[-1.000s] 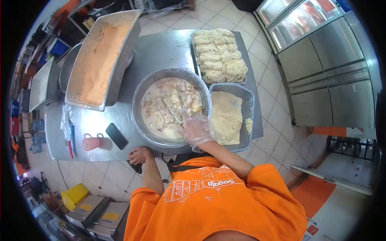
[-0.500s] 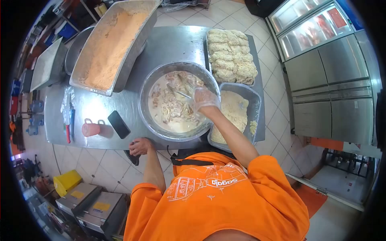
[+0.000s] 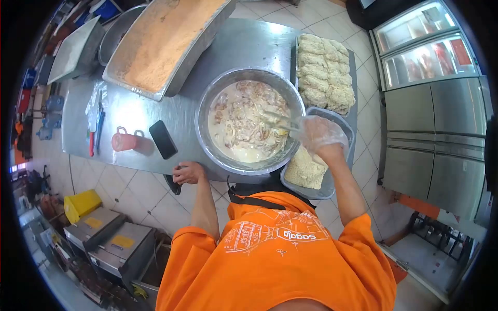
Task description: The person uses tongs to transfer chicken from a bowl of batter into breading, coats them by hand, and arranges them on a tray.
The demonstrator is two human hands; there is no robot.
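A round metal bowl holds pieces in a milky white liquid. My right hand, in a clear plastic glove, is closed on metal tongs at the bowl's right rim; the tongs' tips reach over the mixture. Below that hand lies a grey plastic tub with pale crumbly coating. My bare left hand is at the table's front edge with its fingers curled; a dark object is just beneath it, and whether the hand grips it is unclear.
On the metal table are a tray of coated pieces, a large pan of orange powder, a phone, a pink cup and a red-handled knife. Steel refrigerators stand at the right.
My right hand has moved right with the tongs, from over the mixture to the bowl's rim. The whole view has shifted a little. My left hand remains at the table edge.
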